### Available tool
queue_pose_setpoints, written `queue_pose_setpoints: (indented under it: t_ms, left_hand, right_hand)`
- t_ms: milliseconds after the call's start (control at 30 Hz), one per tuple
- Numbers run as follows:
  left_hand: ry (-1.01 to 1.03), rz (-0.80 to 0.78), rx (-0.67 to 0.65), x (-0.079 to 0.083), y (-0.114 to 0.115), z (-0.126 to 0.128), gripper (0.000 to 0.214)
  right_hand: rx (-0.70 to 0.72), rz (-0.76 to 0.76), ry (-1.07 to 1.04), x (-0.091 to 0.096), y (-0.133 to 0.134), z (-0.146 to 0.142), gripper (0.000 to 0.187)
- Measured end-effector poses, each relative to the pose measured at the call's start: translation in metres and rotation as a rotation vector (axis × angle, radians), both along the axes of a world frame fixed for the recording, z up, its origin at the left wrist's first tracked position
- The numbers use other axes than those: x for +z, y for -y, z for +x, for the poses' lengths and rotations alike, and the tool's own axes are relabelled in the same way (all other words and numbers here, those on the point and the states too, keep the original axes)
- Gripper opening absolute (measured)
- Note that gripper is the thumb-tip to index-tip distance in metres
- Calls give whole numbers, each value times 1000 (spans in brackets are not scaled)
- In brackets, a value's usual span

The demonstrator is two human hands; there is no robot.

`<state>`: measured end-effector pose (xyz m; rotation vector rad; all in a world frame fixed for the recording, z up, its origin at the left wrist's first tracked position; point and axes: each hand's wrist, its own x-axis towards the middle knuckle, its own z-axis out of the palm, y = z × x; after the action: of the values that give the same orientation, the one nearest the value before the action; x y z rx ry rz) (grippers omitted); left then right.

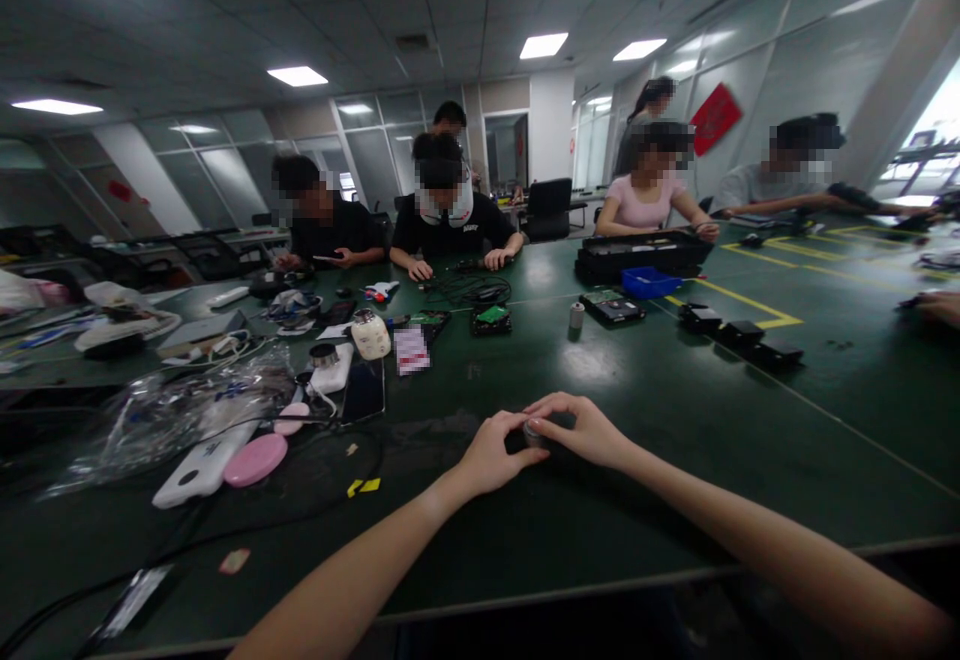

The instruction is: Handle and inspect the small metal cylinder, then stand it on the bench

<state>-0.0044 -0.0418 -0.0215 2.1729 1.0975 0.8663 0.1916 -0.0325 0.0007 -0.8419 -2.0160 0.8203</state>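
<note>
My two hands meet on the dark green table (600, 540) a little in front of me. My left hand (493, 452) has its fingers curled and pinched toward a small greyish round object (532, 431) that sits between both hands. My right hand (581, 427) curves over the same object from the right, fingertips pressed on it. The object is mostly hidden by the fingers, and I cannot make out what it is. Both forearms reach in from the bottom edge.
To my left lie a pink round case (255, 460), a white device (202, 465), a clear plastic bag (180, 410), a phone (364, 390) and black cables. Further off sit a white cylinder (576, 315), circuit boards, a blue tray (649, 282) and black boxes (739, 335). Several people work across the table.
</note>
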Motion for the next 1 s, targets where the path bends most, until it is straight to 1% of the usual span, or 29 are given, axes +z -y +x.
queue_pose_setpoints:
  t_ms: [67, 167, 233, 267, 367, 433, 500, 567, 700, 767, 833, 933, 1000]
  left_hand:
    - [1, -1, 0, 0, 0, 0, 41]
    - [1, -1, 5, 0, 0, 0, 40]
    - [2, 1, 6, 0, 0, 0, 41]
    - [4, 2, 6, 0, 0, 0, 41]
    - [10, -3, 12, -1, 0, 0, 38]
    - [14, -7, 22, -2, 0, 1, 36]
    - [20, -7, 25, -2, 0, 2, 38]
    - [24, 0, 21, -2, 0, 2, 42]
    - [5, 6, 24, -1, 0, 1, 40]
    - [-5, 3, 26, 0, 1, 1, 41]
    - [-13, -3, 16, 2, 2, 0, 40]
    - [-19, -12, 0, 6, 3, 0, 40]
    - [-20, -15, 1, 8, 4, 0, 40]
  right_hand:
    - [-29, 3, -19, -1, 1, 1, 19]
    - [-75, -4, -56, 0, 1, 4, 28]
    - [-76, -8, -50, 1, 2, 7, 27]
    - [-62, 0, -36, 1, 2, 8, 25]
    - [38, 45, 42, 2, 4, 7, 31]
    - [94, 60, 80, 0, 4, 4, 31]
    - [98, 51, 78, -3, 3, 0, 28]
    - [75, 35, 48, -6, 3, -3, 24]
    - [33, 17, -9, -6, -1, -6, 21]
    - [-25, 50, -21, -4, -8, -2, 21]
    - [-107, 119, -5, -3, -19, 7, 22]
    - [-227, 230, 126, -9, -39, 29, 23]
    - [-252, 220, 317, -18, -50, 44, 23]
